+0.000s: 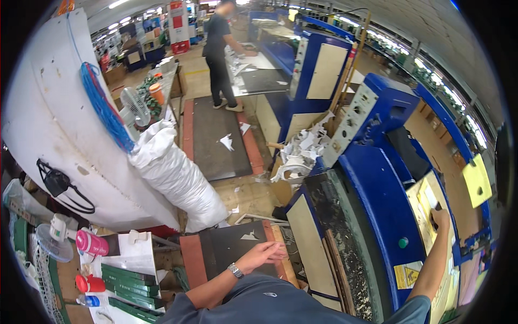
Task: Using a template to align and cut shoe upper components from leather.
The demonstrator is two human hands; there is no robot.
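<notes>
- We see our bare left hand (265, 255) with a silver metal watch (235, 270) at its wrist; its fingers are loosely stretched, and it has hold of nothing that we can see.
- This hand is in front of our dark grey-blue shirt (270, 303), over the edge of a black floor mat with red borders (221, 252).
- Our bare right hand (441, 217) reaches far to the right, its fingers bent at a small dark object (434, 219); we cannot tell if they grip it.
- The small dark object is at a long cream-coloured board (414, 194), beside a yellow sheet (427, 196), on the far side of a large blue metal machine (367, 197).
- Near the left hand, we find a narrow wooden plank (284, 254).
- Farther away, a white woven sack (181, 175) leans, and a co-worker (218, 48) in dark clothes stands at another blue machine (324, 65).
</notes>
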